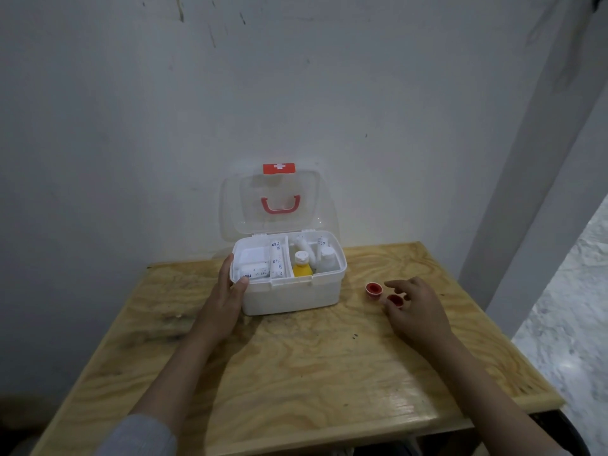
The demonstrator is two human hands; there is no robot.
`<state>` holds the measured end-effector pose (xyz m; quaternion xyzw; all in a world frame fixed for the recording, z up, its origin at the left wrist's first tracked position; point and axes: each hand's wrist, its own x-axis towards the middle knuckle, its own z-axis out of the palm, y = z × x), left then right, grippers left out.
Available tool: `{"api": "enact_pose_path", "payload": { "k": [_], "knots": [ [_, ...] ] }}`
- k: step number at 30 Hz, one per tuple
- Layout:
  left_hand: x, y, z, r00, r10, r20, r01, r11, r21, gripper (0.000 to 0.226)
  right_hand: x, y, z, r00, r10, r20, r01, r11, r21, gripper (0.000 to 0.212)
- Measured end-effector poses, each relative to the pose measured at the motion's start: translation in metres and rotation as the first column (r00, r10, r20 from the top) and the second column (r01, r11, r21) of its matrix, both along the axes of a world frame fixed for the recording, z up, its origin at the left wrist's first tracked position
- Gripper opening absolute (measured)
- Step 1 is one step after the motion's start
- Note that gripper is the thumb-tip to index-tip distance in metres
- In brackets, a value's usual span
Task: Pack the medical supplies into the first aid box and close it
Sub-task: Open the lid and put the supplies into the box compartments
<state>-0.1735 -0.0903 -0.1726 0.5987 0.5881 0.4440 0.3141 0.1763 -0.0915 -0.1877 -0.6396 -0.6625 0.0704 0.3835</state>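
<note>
A white first aid box (291,296) stands on the wooden table (296,363) against the wall, its clear lid (269,205) raised with a red handle and red latch. Inside lie bandage rolls (260,269), a yellow bottle (302,266) and white containers (327,260). My left hand (227,291) rests on the box's left front corner, thumb on the rim. Two small red tape rolls lie right of the box: one (373,289) is free, the other (395,301) sits between the fingers of my right hand (416,307).
A white wall rises right behind the box. The table's right edge drops to a speckled light floor (572,324). A grey pillar (526,192) stands at the right.
</note>
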Motion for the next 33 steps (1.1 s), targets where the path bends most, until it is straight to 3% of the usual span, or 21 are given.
{"api": "enact_pose_path", "payload": {
  "k": [8,16,20,24,28,33],
  "knots": [
    [0.002,-0.001,0.001,1.000,0.000,0.029,0.000,1.000,-0.002,0.066,-0.004,0.005,-0.004,0.988,0.024,0.152,-0.025,1.000,0.000,0.027],
    [0.001,-0.002,0.002,1.000,0.007,0.003,-0.007,1.000,-0.008,0.066,-0.016,0.021,0.005,0.951,-0.035,0.307,0.057,0.996,-0.064,0.024],
    [0.000,-0.002,0.001,1.000,0.006,-0.007,-0.006,1.000,-0.015,0.064,-0.016,0.017,0.009,0.972,-0.047,0.230,0.045,0.999,0.016,0.018],
    [0.000,0.000,0.000,1.000,0.000,-0.010,0.000,1.000,-0.008,0.060,-0.020,0.013,0.037,0.994,0.001,0.110,-0.021,0.984,0.175,0.013],
    [0.001,-0.001,0.000,1.000,-0.006,0.010,0.006,1.000,0.006,0.059,-0.049,0.008,0.089,0.989,0.105,0.103,-0.133,0.936,0.325,0.013],
    [0.000,-0.002,0.001,1.000,-0.022,-0.011,0.022,1.000,0.016,0.058,-0.120,0.022,0.133,0.921,0.335,0.197,-0.380,0.885,0.269,0.017]
  ]
}}
